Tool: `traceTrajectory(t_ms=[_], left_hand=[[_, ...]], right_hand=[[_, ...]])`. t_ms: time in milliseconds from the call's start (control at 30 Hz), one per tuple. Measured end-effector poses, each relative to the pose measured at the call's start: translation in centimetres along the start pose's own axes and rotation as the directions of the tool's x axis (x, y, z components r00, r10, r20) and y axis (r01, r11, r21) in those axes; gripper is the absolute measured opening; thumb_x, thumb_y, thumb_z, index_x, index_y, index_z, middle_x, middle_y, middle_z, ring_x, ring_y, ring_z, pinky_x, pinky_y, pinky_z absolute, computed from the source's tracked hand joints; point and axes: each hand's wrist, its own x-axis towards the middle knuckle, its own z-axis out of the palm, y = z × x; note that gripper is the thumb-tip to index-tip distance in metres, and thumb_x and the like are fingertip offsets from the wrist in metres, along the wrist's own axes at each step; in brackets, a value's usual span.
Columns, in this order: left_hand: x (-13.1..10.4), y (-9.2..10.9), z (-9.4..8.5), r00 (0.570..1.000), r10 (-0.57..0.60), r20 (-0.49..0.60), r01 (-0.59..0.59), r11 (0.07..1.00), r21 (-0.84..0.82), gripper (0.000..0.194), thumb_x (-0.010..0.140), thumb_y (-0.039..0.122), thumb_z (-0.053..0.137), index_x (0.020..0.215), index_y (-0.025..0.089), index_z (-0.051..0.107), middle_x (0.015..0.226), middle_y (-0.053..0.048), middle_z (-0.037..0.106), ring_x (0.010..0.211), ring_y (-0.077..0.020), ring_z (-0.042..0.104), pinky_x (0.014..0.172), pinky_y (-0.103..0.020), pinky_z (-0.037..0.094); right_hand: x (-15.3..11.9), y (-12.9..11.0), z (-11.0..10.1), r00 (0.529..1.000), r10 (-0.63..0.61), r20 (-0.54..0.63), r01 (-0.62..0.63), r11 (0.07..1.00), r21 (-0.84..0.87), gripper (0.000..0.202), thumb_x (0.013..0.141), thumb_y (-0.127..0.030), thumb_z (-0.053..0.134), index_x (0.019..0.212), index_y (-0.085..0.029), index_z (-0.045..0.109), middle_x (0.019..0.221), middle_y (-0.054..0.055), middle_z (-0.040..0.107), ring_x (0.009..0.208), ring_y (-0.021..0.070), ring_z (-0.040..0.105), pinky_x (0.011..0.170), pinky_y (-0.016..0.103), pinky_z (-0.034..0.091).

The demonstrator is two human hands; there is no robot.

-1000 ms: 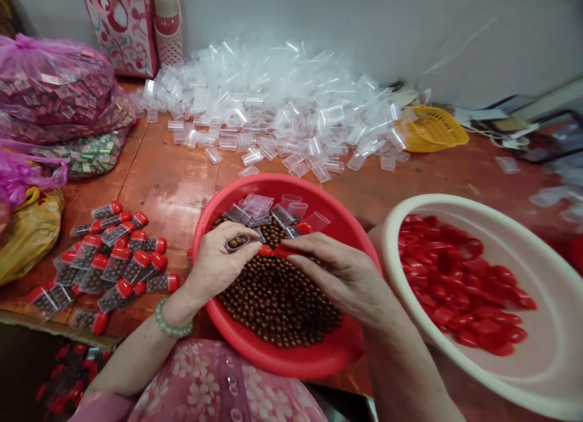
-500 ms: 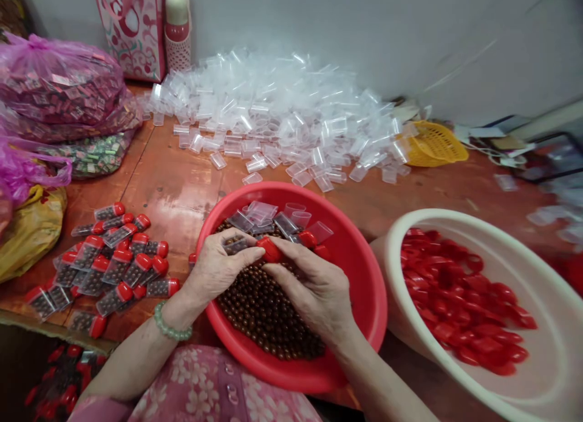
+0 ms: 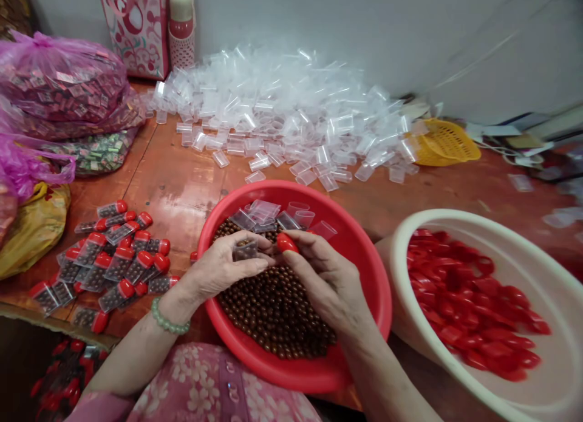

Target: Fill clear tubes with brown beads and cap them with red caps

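Over the red basin (image 3: pixel 371 276), my left hand (image 3: pixel 216 267) is closed on a small clear plastic container (image 3: pixel 246 248) with brown balls in it. My right hand (image 3: pixel 334 282) pinches a red cap (image 3: pixel 286 243) between thumb and fingers, just right of the container and apart from it. Below both hands lies a heap of shiny brown balls (image 3: pixel 277 322). Several empty clear containers (image 3: pixel 265 211) rest on the balls at the basin's far side. To the left, filled containers with red caps (image 3: pixel 121 261) are piled on the table.
A pale basin (image 3: pixel 401 258) of loose red caps (image 3: pixel 473 306) stands at right. Clear empty containers (image 3: pixel 282 118) are heaped along the wall, beside a yellow basket (image 3: pixel 446 142). Pink bags (image 3: pixel 64 82), a patterned bag (image 3: pixel 136 33) and a bottle (image 3: pixel 182 30) occupy the back left.
The red cap in my right hand has moved right and turned, widening its gap from the container. My left hand has shifted slightly right with the container. The view has shifted a little.
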Motion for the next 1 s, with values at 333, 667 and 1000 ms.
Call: traceTrajectory(t_ms=[333,667,1000], left_hand=[[0.1,-0.3,-0.4,0.991,-0.1,0.084,0.114,0.977,-0.181,0.051,0.065,0.028,0.085,0.11,0.015,0.068,0.088,-0.007,0.072,0.089,-0.0158,0.068,0.091,-0.031,0.049],[0.5,-0.7,-0.2,0.998,-0.046,0.036,0.05,0.99,-0.135,0.047,0.065,0.029,0.084,0.105,0.014,0.065,0.088,-0.003,0.068,0.085,-0.0128,0.066,0.089,-0.031,0.049],[0.8,-0.4,0.3,0.994,0.04,-0.106,-0.024,0.988,0.153,0.022,0.075,0.019,0.069,0.093,0.013,0.059,0.075,0.001,0.062,0.07,-0.0094,0.057,0.074,-0.026,0.044]], right_hand=[[0.7,1.4,-1.0,0.984,0.179,0.026,-0.178,0.93,0.323,0.029,0.083,-0.038,0.069,0.109,-0.026,0.07,0.092,0.003,0.074,0.081,0.0169,0.07,0.08,0.033,0.057],[0.4,0.7,-0.3,0.974,0.227,0.023,-0.214,0.871,0.443,0.024,0.074,-0.031,0.078,0.097,-0.025,0.075,0.09,0.002,0.076,0.075,0.0161,0.073,0.075,0.03,0.06],[0.7,0.6,0.8,0.965,0.199,0.173,-0.254,0.874,0.413,0.03,0.085,-0.045,0.065,0.097,-0.018,0.072,0.07,0.003,0.072,0.06,0.0134,0.068,0.058,0.026,0.058]])
